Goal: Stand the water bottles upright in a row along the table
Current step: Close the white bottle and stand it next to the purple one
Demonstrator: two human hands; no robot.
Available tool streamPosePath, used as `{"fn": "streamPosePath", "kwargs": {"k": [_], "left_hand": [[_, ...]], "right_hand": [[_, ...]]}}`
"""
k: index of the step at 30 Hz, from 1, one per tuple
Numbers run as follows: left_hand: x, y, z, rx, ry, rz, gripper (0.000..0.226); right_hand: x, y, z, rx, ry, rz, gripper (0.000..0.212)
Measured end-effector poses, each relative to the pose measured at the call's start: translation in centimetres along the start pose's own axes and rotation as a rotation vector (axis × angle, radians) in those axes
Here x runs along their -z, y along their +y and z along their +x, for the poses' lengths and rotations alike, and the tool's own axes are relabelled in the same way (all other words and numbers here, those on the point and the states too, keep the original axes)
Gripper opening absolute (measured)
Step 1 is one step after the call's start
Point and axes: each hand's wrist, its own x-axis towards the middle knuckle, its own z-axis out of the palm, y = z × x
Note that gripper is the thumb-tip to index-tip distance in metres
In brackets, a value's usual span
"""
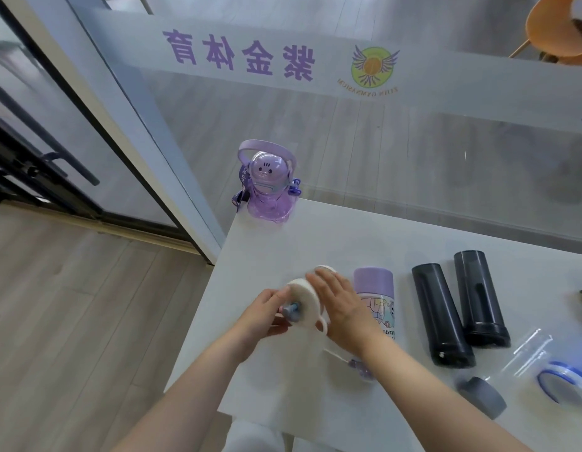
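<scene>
A white bottle (304,303) with a blue-grey spout lies on its side near the table's left edge. My left hand (265,316) grips its lid end and my right hand (343,305) lies over its body. A purple cartoon bottle (266,182) with a handle stands upright at the far left corner. To the right of my hands a purple-capped printed bottle (376,295) lies flat. Two dark bottles (441,314) (480,298) lie side by side further right. A clear bottle (527,353) with a blue-ringed lid lies at the right edge.
The white table (283,249) ends at the left over a wooden floor. A glass wall with purple lettering (240,53) runs behind it. A grey cap (482,398) lies near the front. An orange chair (557,27) stands beyond the glass.
</scene>
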Motion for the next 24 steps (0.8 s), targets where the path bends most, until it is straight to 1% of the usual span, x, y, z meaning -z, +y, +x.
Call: {"fn": "streamPosePath", "kwargs": {"k": [2, 3, 5, 7, 8, 10, 12, 15, 19, 24], "left_hand": [[0.9, 0.2, 0.5, -0.058, 0.037, 0.015, 0.034], [1.4, 0.0, 0.9, -0.124, 0.071, 0.101, 0.029], [2.7, -0.9, 2.4, -0.292, 0.189, 0.422, 0.023], [3.4, -1.9, 3.9, -0.434, 0.314, 0.724, 0.033], [3.5, -2.3, 4.7, -0.460, 0.351, 0.826, 0.040], [3.4, -3.1, 5.9, -0.456, 0.363, 1.008, 0.051], [3.0, -4.2, 6.7, -0.441, 0.346, 1.145, 0.057], [2.7, -5.4, 7.1, -0.448, 0.370, 1.187, 0.059], [2.6, -5.7, 7.4, -0.473, 0.413, 1.216, 0.061], [2.6, -5.8, 7.6, -0.496, 0.428, 1.211, 0.059]], "right_hand": [[0.4, 0.4, 0.2, -0.089, -0.006, 0.108, 0.075], [0.5, 0.7, 0.5, -0.136, -0.003, 0.147, 0.075], [0.8, 0.9, 1.3, -0.259, 0.023, 0.250, 0.069], [1.1, 1.2, 2.0, -0.377, 0.060, 0.342, 0.063], [1.1, 1.4, 2.2, -0.423, 0.071, 0.365, 0.063], [0.9, 1.9, 2.6, -0.496, 0.093, 0.415, 0.067], [0.7, 2.4, 3.2, -0.542, 0.104, 0.454, 0.072], [0.9, 3.1, 4.6, -0.583, 0.109, 0.471, 0.069], [1.8, 4.3, 6.8, -0.562, 0.122, 0.449, 0.067], [2.9, 5.7, 10.9, -0.557, 0.133, 0.467, 0.075]]}}
